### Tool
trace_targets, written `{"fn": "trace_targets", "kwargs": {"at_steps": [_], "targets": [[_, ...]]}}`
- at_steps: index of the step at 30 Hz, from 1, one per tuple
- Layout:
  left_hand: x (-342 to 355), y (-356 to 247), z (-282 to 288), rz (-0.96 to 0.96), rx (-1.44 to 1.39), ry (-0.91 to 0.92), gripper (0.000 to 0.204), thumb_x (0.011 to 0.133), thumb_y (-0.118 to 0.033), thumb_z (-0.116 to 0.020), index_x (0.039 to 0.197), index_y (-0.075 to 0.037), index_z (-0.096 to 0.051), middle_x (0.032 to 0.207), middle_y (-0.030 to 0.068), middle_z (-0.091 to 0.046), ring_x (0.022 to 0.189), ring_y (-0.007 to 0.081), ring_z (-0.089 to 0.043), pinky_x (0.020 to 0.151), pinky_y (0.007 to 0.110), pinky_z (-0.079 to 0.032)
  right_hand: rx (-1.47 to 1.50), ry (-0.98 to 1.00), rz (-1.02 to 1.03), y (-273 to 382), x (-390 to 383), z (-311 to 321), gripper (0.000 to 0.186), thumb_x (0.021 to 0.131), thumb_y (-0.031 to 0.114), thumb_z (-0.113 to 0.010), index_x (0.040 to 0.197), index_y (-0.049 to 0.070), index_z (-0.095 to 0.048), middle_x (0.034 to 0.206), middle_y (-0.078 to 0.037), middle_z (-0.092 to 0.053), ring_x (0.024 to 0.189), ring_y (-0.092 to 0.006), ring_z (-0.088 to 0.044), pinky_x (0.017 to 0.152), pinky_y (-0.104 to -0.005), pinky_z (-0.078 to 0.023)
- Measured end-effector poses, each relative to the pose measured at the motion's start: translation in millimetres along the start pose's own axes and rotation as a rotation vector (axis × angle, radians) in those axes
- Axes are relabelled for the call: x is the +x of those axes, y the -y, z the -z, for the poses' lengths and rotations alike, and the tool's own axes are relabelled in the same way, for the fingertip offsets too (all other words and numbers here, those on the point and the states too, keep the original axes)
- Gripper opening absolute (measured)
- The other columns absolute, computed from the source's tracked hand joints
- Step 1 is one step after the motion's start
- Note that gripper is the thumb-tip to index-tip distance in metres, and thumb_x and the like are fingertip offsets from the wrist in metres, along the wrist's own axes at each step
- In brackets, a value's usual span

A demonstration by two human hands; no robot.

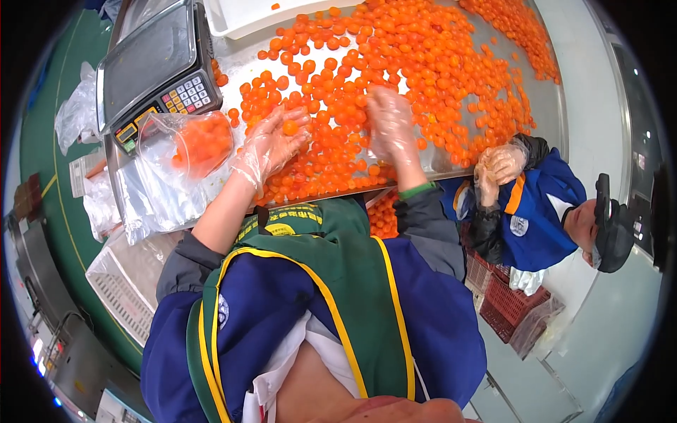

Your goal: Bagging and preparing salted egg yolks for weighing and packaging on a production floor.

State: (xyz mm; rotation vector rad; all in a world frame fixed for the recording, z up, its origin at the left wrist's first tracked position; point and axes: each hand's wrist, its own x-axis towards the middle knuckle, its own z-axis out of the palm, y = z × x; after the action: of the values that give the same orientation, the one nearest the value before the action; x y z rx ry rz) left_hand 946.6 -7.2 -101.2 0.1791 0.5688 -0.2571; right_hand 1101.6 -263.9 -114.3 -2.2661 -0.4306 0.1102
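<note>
Small round orange balls that look like salted egg yolks (430,63) cover much of the metal table (233,53). My left hand (271,146), in a clear plastic glove, is turned palm up near the table's front edge. A single egg yolk (290,127) rests in its half-curled fingers. To its right, my right hand (392,125), also gloved, is over the loose yolks with its back showing. Its fingers are blurred and partly hidden, so what they hold cannot be made out. Left of my left hand lies a clear bag (203,144) with yolks in it.
A scale (159,67) with a keypad stands at the table's left, near flat plastic bags (159,197). A white tray (247,17) lies at the back. On the right, a co-worker's gloved hands (499,166) are at the table edge. Red crates (504,299) sit below.
</note>
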Motion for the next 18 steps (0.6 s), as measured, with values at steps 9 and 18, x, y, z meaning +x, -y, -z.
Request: {"fn": "trace_targets", "kwargs": {"at_steps": [9,18], "targets": [[-11,9,-16,-0.147,0.209,-0.236,0.046,0.104,-0.028,-0.061,0.135,0.002,-0.046,0.103,0.0113,-0.059,0.085,0.0174,-0.061,0.072,0.033,-0.057,0.511,-0.02,-0.263,-22,6,4,0.007,0.097,0.013,-0.06,0.094,0.007,-0.062,0.076,-0.004,-0.059,0.063,-0.0174,-0.057,0.055,-0.033,-0.046],[28,12,-55,-0.199,1.019,-0.158,0.019,0.098,-0.021,-0.063,0.107,-0.004,-0.068,0.078,0.0005,-0.061,0.062,0.0097,-0.054,0.056,0.026,-0.045,-0.013,0.114,-0.103,17,-32,20,0.016,0.095,0.016,-0.062,0.089,0.003,-0.067,0.079,-0.009,-0.067,0.061,-0.0243,-0.061,0.055,-0.0408,-0.047]]}}
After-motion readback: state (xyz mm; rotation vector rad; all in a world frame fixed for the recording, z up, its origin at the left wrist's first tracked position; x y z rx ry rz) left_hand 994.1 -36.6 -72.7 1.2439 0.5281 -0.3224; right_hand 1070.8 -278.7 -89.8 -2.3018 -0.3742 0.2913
